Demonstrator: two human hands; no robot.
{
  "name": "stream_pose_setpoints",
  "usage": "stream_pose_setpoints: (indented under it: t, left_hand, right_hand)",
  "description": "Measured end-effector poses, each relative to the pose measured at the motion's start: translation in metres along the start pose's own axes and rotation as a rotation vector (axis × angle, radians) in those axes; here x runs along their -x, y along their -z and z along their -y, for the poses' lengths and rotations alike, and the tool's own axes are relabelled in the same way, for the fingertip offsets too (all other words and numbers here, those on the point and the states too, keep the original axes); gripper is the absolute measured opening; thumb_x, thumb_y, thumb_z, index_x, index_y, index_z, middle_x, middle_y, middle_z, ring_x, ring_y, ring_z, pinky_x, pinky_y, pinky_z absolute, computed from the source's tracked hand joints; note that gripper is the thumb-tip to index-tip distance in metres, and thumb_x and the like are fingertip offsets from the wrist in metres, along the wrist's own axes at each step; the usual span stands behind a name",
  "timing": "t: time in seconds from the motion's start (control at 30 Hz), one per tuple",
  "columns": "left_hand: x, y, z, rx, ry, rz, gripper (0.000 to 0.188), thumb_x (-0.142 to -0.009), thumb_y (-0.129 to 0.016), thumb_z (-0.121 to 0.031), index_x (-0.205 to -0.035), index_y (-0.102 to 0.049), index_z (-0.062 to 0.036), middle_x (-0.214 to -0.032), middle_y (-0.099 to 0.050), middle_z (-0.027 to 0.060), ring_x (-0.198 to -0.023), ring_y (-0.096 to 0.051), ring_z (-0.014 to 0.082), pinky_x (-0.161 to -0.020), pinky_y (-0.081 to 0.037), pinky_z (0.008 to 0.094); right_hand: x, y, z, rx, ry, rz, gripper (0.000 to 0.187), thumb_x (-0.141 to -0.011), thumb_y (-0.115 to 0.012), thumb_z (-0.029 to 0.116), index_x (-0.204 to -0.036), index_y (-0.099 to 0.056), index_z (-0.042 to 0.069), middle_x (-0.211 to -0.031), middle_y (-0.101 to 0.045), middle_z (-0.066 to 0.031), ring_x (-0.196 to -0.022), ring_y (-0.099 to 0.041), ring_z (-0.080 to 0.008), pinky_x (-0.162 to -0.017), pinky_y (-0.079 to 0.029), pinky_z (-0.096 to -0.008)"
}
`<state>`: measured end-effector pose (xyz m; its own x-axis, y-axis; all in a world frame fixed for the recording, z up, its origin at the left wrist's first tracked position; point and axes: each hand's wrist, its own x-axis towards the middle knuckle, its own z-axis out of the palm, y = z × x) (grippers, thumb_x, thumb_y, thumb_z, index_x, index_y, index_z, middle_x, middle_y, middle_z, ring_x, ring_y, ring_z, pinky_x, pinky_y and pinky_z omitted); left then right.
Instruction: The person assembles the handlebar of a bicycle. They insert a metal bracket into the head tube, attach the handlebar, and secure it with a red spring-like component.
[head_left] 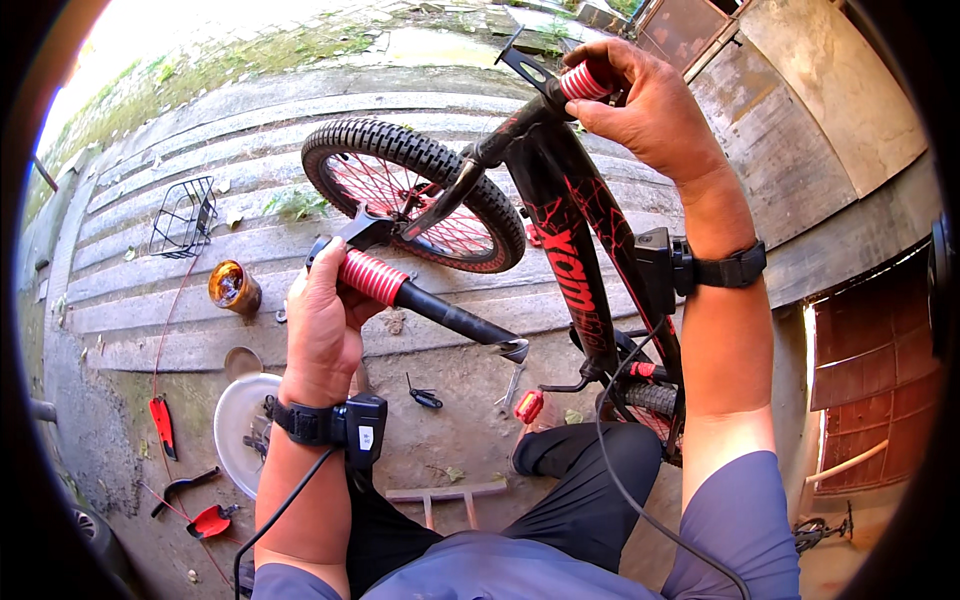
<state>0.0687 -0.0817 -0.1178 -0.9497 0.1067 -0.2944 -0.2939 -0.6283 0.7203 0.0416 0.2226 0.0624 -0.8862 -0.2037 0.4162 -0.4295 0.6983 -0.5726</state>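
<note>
My left hand (325, 330) grips a black metal tube (460, 318) at its red-and-white ribbed sleeve (374, 276), thumb on top. The tube's bare end, cut at a slant, points right and toward me. Behind that hand, a black bracket (368, 230) sits beside a knobbly-tyred wheel with red spokes (413, 135). My right hand (645, 105) has its thumb and fingers closed round another red-and-white ribbed sleeve (585, 82), at the top of a black-and-red bicycle frame (562, 235). A slotted black piece (525, 68) sticks out there. The frame stands tilted between my arms.
A red pedal (529, 406) juts out near my knee. At the left are a white basin (232, 430), a can of brown grease (234, 288), a wire basket (183, 216) and red-black parts (162, 427). A wrench (511, 389) and folding tool (424, 396) lie on the ground.
</note>
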Motion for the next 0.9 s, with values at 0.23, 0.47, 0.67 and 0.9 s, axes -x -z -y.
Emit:
stream_pose_setpoints:
  t: [0.23, 0.47, 0.67, 0.9]
  left_hand:
    - [-0.0015, 0.0037, 0.0012, -0.026, 0.003, 0.041, 0.026, -0.095, -0.061, -0.03, -0.101, -0.057, -0.0058, -0.086, -0.066, 0.0084, -0.072, -0.069, 0.0195, -0.064, -0.062, 0.0345]
    - [-0.0008, 0.0017, 0.0013, -0.022, 0.0, 0.035, 0.025, -0.095, -0.061, -0.03, -0.101, -0.057, -0.0061, -0.085, -0.066, 0.0078, -0.072, -0.069, 0.019, -0.062, -0.062, 0.0336]
    - [0.0009, 0.0004, -0.0002, -0.018, 0.003, 0.035, 0.025, -0.095, -0.061, -0.03, -0.101, -0.057, -0.0063, -0.085, -0.065, 0.0076, -0.071, -0.069, 0.0189, -0.061, -0.062, 0.0335]
    - [0.0032, -0.0032, -0.0011, 0.007, -0.004, 0.006, 0.024, -0.093, -0.064, -0.029, -0.099, -0.058, -0.0063, -0.081, -0.064, 0.0047, -0.066, -0.069, 0.0172, -0.058, -0.062, 0.0326]
  right_hand:
    - [-0.002, 0.0032, 0.0017, 0.088, 0.022, 0.005, 0.038, -0.077, -0.074, 0.01, -0.112, -0.064, 0.001, -0.095, -0.071, -0.0077, -0.086, -0.066, -0.0134, -0.085, -0.051, -0.0274]
    - [-0.0023, 0.0042, 0.0, 0.102, 0.023, 0.009, 0.039, -0.076, -0.075, 0.011, -0.112, -0.064, 0.001, -0.095, -0.071, -0.0084, -0.087, -0.066, -0.014, -0.085, -0.051, -0.0277]
    - [-0.0005, 0.0026, 0.0041, 0.115, 0.002, 0.025, 0.036, -0.081, -0.073, 0.003, -0.115, -0.062, 0.001, -0.099, -0.065, -0.001, -0.091, -0.06, -0.0075, -0.085, -0.049, -0.0234]
    - [0.0023, -0.0017, -0.0035, 0.062, 0.029, -0.068, 0.044, -0.076, -0.078, 0.011, -0.116, -0.062, 0.0, -0.1, -0.07, -0.0093, -0.091, -0.065, -0.0141, -0.087, -0.051, -0.0279]
